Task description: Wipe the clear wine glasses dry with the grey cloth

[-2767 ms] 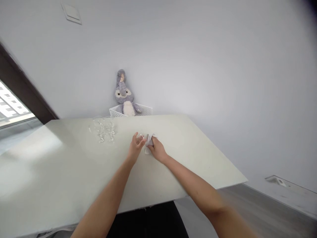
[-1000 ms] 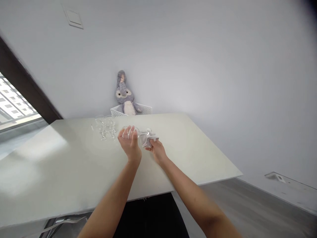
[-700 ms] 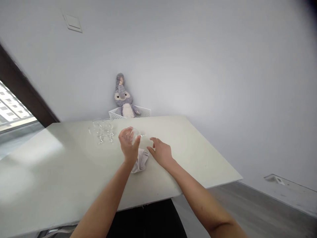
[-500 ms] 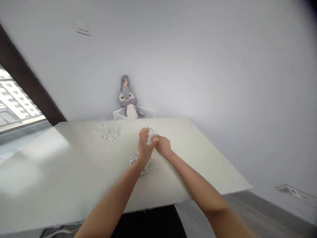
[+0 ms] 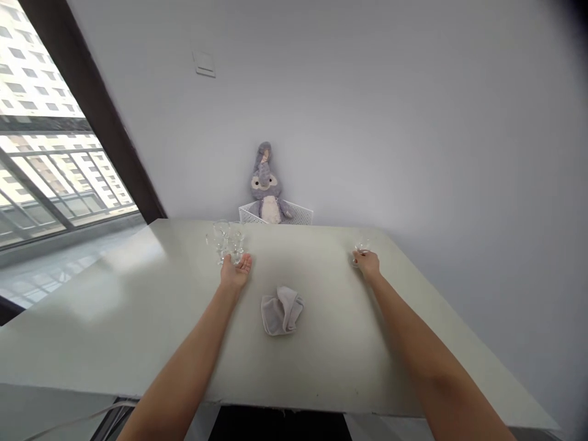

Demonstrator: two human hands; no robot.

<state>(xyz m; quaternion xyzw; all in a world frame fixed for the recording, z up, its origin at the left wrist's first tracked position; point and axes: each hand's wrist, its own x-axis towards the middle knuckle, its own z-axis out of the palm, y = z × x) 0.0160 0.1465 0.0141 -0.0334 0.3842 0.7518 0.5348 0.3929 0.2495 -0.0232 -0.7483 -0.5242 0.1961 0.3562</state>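
Head view: the left hand (image 5: 236, 271) is over the far left part of the white table (image 5: 316, 367), palm turned upward, with the thumb apart from the lightly curled fingers and nothing visible in its grasp. Just beyond its fingertips stands a cluster of clear stemmed glasses (image 5: 222, 229), upright and close together; they overlap so much that the count is uncertain, and whether the hand touches one of them cannot be told.

The right hand (image 5: 367, 263) is well apart from it, near the table's far right corner. Its thumb and fingers are drawn together around the lower part of a single stemmed glass (image 5: 362, 243), whose bowl shows above the knuckles, rim up. The back of the hand hides the exact grip, and whether the foot rests on the tabletop is unclear.

Between the two forearms lies a crumpled pale grey cloth (image 5: 282, 310), touched by neither hand. Behind the table's far edge, a grey-and-white plush toy (image 5: 265, 185) sits in a white perforated basket (image 5: 301, 214) against the wall. A wall switch (image 5: 204, 63) is higher up, right of the dark window frame (image 5: 89, 92).
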